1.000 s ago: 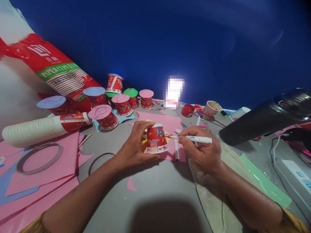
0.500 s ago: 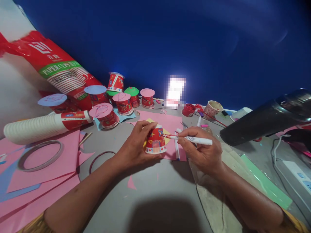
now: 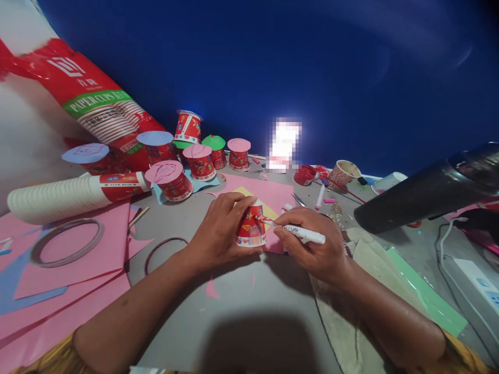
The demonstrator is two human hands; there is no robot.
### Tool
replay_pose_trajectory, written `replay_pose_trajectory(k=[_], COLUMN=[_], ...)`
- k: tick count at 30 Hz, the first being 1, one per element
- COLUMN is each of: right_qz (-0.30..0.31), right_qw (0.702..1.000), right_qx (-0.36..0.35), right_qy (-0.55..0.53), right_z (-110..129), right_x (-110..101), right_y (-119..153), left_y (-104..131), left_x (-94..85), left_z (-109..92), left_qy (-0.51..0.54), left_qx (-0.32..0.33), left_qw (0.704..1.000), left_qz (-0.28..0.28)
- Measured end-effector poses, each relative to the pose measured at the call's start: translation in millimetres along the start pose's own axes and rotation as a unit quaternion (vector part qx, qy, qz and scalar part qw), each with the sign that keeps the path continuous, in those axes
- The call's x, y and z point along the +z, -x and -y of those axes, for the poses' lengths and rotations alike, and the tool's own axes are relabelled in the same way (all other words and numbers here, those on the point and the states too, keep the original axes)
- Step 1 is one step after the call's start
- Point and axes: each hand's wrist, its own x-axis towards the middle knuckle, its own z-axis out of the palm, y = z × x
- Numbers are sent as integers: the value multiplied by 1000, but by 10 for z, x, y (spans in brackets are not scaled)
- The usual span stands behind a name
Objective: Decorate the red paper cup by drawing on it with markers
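A red patterned paper cup is upside down near the middle of the desk, with my left hand wrapped round its left side. My right hand pinches a white acrylic marker. The marker's red-stained tip touches the cup's upper front, or is very close to it. Behind the cup lie a yellow paper piece and a pink sheet.
Several cups with paper discs, one pink, stand at the back left. Nearby are a sleeve of stacked cups, a tape roll, a cloth, a black cylinder and a power strip.
My right hand and the marker have moved left, and the marker's tip is now further in over the cup's face. My left hand still holds the cup. The view has shifted slightly.
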Motion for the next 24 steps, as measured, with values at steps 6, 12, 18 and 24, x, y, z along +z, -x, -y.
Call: replay_pose_trajectory(k=[6,12,18,24], right_qz=[-6,-47,-50,-30], right_qw=[999,997,998,999], right_qx=[39,58,45,22], right_qy=[24,28,9,20], right_z=[-5,-3,-24,-20], right_x=[-29,-27,-5,-19], right_y=[9,0,9,-5], left_y=[-17,-16,1,-16], left_x=[-16,-11,12,-14], left_z=[5,-10,-32,-26], left_qy=[21,9,15,24], left_qx=[-24,-12,9,23], left_qw=[999,1000,1000,999], left_qz=[5,8,0,-4])
